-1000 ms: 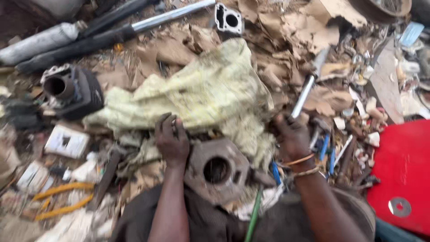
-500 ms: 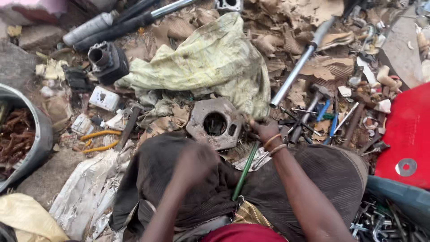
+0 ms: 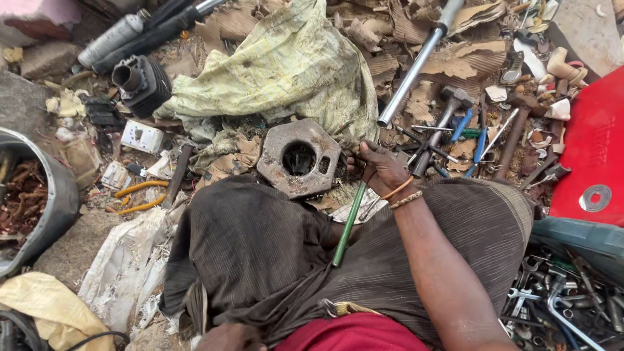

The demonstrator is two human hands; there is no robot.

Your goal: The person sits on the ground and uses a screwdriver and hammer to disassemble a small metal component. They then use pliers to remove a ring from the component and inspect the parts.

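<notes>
Beside the rusty square metal block (image 3: 299,159) on the ground, the right hand (image 3: 380,170) now has fingers clamped near the green rod (image 3: 348,224), while the left hand (image 3: 227,337) has withdrawn to the lap, fingers' state unclear.

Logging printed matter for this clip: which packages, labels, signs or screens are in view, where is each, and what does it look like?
Small box: on the ground left of the square metal block, flat, white with dark marks.
Torn cardboard: scattered at top right, brown, corrugated, no print legible.
Red panel: right edge, flat, carrying a round grey disc.
No signs or screens.
</notes>
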